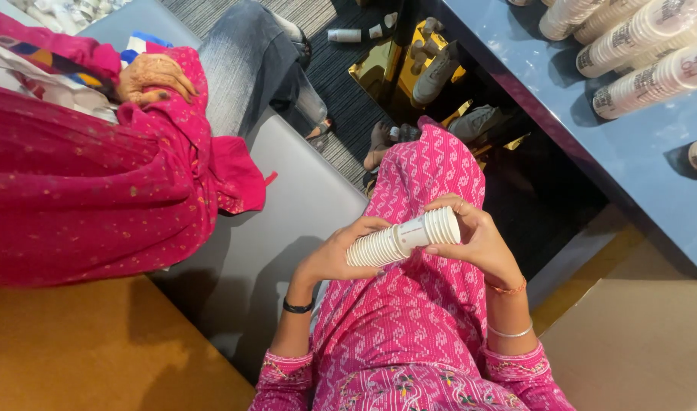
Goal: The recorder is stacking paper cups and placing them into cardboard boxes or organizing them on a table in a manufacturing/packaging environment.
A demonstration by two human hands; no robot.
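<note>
A stack of white paper cups (402,237) lies sideways above my lap, held between both hands. My left hand (339,251) grips the bottom end of the stack, fingers wrapped under it. My right hand (474,236) closes around the open rim end, thumb on top. I sit in pink patterned clothing (409,320), and the cups hover just over my knee.
Several long stacks of printed paper cups (638,46) lie on a blue table (592,129) at the upper right. Another person in a red garment (74,190) sits to my left on a grey bench (288,228), hand (152,80) resting. Shoes (436,72) lie under the table. A cardboard surface (638,342) is at lower right.
</note>
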